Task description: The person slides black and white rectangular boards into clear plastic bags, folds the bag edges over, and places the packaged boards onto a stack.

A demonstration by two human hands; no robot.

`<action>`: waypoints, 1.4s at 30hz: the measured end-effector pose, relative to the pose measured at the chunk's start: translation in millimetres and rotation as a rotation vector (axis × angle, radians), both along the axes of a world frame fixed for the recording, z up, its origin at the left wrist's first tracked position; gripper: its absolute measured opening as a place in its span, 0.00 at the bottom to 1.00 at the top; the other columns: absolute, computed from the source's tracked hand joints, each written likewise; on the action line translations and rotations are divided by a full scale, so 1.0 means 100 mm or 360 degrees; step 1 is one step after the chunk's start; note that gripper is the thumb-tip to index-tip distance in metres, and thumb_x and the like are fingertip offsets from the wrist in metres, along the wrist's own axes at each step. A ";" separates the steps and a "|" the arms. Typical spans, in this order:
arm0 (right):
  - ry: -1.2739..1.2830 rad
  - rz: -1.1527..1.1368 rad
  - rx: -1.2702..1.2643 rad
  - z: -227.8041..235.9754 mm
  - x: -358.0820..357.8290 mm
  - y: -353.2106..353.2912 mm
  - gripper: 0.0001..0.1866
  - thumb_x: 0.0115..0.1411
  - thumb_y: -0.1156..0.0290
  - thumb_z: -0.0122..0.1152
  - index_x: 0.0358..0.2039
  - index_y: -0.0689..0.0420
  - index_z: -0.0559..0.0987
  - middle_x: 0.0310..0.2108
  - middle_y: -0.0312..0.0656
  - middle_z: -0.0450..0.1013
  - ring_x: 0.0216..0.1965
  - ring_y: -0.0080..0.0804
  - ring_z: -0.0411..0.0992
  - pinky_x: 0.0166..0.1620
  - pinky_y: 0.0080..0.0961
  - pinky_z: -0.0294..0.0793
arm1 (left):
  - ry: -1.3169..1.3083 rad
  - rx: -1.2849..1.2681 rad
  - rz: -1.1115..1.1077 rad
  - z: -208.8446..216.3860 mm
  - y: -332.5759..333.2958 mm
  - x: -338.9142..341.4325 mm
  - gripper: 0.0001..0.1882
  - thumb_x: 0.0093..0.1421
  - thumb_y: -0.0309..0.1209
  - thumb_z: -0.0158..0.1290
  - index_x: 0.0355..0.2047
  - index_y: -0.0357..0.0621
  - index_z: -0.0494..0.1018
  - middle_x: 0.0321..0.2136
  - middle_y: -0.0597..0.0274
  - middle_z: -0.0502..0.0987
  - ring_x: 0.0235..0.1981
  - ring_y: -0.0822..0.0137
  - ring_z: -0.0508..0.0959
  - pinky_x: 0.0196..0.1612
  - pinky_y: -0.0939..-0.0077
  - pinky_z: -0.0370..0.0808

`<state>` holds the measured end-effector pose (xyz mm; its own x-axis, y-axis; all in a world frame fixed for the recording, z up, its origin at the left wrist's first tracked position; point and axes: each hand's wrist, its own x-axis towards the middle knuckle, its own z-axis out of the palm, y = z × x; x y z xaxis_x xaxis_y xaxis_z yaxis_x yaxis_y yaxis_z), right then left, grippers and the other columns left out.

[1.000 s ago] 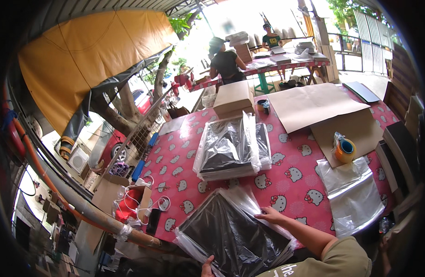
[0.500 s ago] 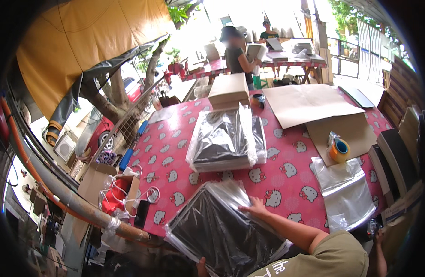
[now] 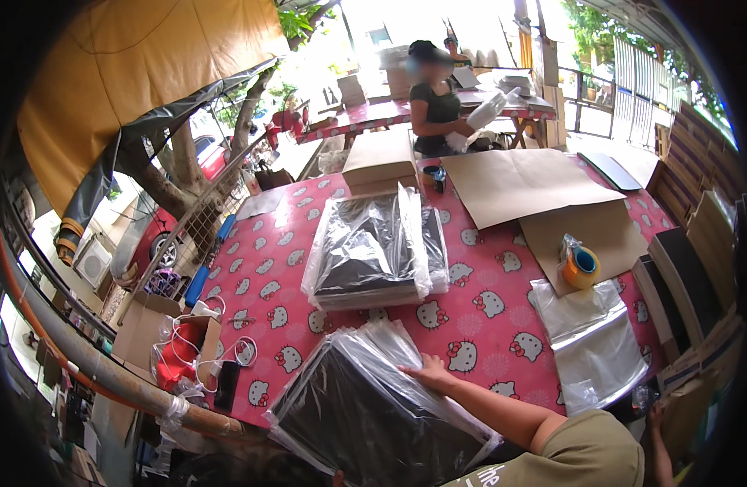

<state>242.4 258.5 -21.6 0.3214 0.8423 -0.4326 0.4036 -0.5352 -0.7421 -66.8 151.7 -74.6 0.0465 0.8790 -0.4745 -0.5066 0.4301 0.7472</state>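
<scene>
A plastic-wrapped stack of flat black boards (image 3: 365,410) lies tilted at the near edge of the table, its clear film wrinkled and shiny. Flat on its right side rests my right hand (image 3: 428,373), fingers stretched out over the film. Only a bit of my left hand (image 3: 338,479) shows at the bottom, against the stack's near edge; most of its fingers are hidden, but it appears to hold that edge. Farther away sits another plastic-wrapped black stack (image 3: 365,247). To the right lie clear plastic bags (image 3: 588,345).
An orange tape roll (image 3: 583,268) stands on brown cardboard (image 3: 536,187). A cardboard box (image 3: 381,162), a phone (image 3: 226,385) and white cables (image 3: 243,353) share the pink table (image 3: 406,321). Another person's hand (image 3: 656,415) shows at right; a person (image 3: 434,105) works behind.
The view has shifted, moving the scene left. The near stack has slid slightly toward me under my hands. The person behind has turned and now holds white plastic.
</scene>
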 end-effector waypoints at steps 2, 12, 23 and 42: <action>0.0141 0.0034 0.0042 -0.04 0.10 0.04 0.54 0.35 0.33 0.57 0.52 0.66 0.60 0.51 0.59 0.58 0.52 0.47 0.59 0.53 0.36 0.58 | 0.0008 -0.0001 -0.0011 0.01 -0.01 -0.01 0.24 0.45 0.32 0.55 0.42 0.32 0.66 0.38 0.51 0.72 0.39 0.55 0.72 0.43 0.63 0.68; 0.0159 -0.0033 0.0079 0.08 0.06 -0.10 0.51 0.42 0.34 0.52 0.52 0.68 0.58 0.53 0.60 0.53 0.57 0.46 0.49 0.56 0.38 0.51 | 0.0023 -0.0037 0.0011 -0.09 -0.14 -0.18 0.24 0.45 0.32 0.55 0.42 0.33 0.66 0.39 0.50 0.71 0.39 0.55 0.71 0.44 0.63 0.68; 0.1057 0.0411 0.0447 0.60 -0.23 -0.43 0.46 0.42 0.46 0.63 0.54 0.62 0.57 0.51 0.47 0.59 0.53 0.34 0.56 0.54 0.28 0.54 | 0.0007 -0.0077 0.0046 -0.16 -0.07 -0.26 0.24 0.46 0.31 0.54 0.43 0.33 0.65 0.39 0.50 0.71 0.40 0.55 0.70 0.44 0.64 0.67; 0.0934 0.0138 0.1332 1.77 0.08 -0.96 0.39 0.41 0.63 0.67 0.52 0.62 0.58 0.48 0.43 0.60 0.50 0.32 0.57 0.52 0.27 0.55 | 0.0595 0.0711 -0.0357 0.63 1.20 -0.43 0.23 0.47 0.29 0.53 0.44 0.34 0.65 0.41 0.50 0.70 0.42 0.55 0.69 0.46 0.64 0.65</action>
<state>250.2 163.0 155.0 0.1719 0.9566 0.2352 -0.1309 0.2588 -0.9570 -110.0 271.9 -11.3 0.1549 0.9844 -0.0830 -0.1093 0.1005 0.9889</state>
